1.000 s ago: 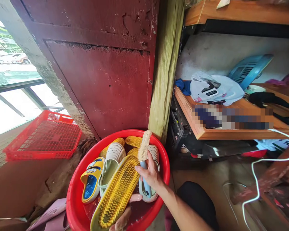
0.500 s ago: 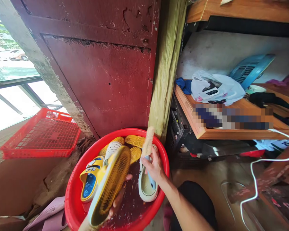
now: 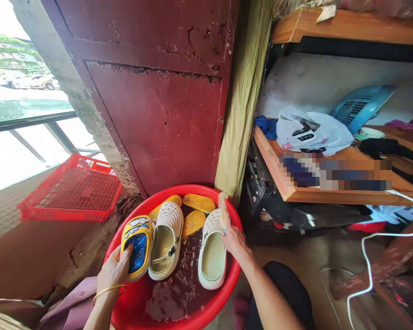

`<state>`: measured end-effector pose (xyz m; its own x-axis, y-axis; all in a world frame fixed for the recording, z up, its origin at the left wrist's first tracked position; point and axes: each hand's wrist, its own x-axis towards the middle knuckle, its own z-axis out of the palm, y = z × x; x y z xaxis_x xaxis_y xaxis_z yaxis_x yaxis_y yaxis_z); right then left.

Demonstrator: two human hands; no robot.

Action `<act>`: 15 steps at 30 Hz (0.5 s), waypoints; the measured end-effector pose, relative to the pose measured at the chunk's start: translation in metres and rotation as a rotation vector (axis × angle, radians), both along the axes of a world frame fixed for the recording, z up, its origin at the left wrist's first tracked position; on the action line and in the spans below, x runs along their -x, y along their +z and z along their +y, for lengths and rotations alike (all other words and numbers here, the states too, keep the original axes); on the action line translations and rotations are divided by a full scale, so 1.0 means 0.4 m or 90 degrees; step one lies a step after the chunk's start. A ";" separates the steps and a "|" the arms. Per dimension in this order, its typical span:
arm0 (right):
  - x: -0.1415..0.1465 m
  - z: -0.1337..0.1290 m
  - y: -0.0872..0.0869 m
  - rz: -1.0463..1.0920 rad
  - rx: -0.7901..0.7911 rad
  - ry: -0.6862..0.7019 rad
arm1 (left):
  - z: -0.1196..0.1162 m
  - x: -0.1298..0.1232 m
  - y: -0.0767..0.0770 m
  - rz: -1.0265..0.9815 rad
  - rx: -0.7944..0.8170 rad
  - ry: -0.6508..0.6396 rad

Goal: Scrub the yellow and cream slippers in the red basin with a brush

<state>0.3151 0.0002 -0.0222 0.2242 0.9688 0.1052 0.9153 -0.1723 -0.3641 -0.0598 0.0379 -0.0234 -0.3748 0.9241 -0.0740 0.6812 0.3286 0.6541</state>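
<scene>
My left hand (image 3: 114, 268) grips the near left side of a yellow slipper (image 3: 145, 256) with a blue footbed, its thumb inside the opening. In my right hand (image 3: 237, 238) is a pale-bristled scrub brush (image 3: 223, 208), held upright at the right rim of a red basin (image 3: 234, 275). The brush is beside a cream clog (image 3: 213, 256), overlapping its edge; I cannot tell if they touch. Another cream clog (image 3: 165, 243) sits sole down next to the slipper. Several yellow soles (image 3: 198, 203) show at the basin's far side, above dark water (image 3: 179, 298).
A red plastic crate (image 3: 72, 190) stands to the left, with mauve slippers (image 3: 70, 302) below it. Behind the basin rise a maroon door (image 3: 158, 119) and a yellowish cloth-covered post (image 3: 241, 114). At right, a wooden shelf (image 3: 337, 195) holds a white bag (image 3: 313, 130) and a blue fan (image 3: 363, 107); a white cable (image 3: 363, 266) hangs down.
My left hand has let go of a shoe held tilted with its sole showing and taken hold of the yellow slipper. My right hand, with the brush, has moved slightly right.
</scene>
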 end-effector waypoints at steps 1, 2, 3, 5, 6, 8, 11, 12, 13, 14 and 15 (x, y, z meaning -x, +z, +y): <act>0.004 0.002 0.000 -0.002 0.003 0.000 | 0.000 -0.001 0.001 0.009 -0.006 0.003; 0.007 0.003 0.002 -0.001 0.005 -0.002 | 0.000 -0.005 0.006 0.019 -0.017 0.005; 0.009 0.005 0.004 0.002 0.006 -0.005 | -0.003 -0.012 0.015 0.027 -0.033 0.006; 0.011 0.007 0.010 0.017 0.006 -0.015 | -0.017 -0.043 0.036 0.039 -0.101 -0.005; 0.010 0.007 0.013 0.030 0.003 -0.023 | -0.031 -0.068 0.047 0.040 -0.148 -0.010; 0.009 0.006 0.018 0.064 -0.013 -0.044 | -0.068 -0.133 0.062 0.013 -0.269 -0.083; 0.011 0.002 0.019 0.124 -0.061 -0.071 | -0.132 -0.244 0.061 -0.209 -0.278 -0.243; 0.015 -0.001 0.017 0.141 -0.081 -0.075 | -0.148 -0.275 0.054 -0.310 -0.204 -0.291; 0.021 -0.004 0.013 0.153 -0.102 -0.078 | -0.158 -0.302 0.045 -0.411 -0.115 -0.330; 0.029 -0.009 0.008 0.157 -0.121 -0.070 | -0.163 -0.322 0.033 -0.472 -0.051 -0.360; 0.038 -0.015 0.002 0.157 -0.137 -0.056 | -0.162 -0.336 0.019 -0.512 -0.005 -0.378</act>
<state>0.2999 -0.0058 -0.0214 0.3506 0.9060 0.2370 0.7796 -0.1422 -0.6099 0.0748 -0.0269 -0.0160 0.3064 0.9471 -0.0955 0.0865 0.0722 0.9936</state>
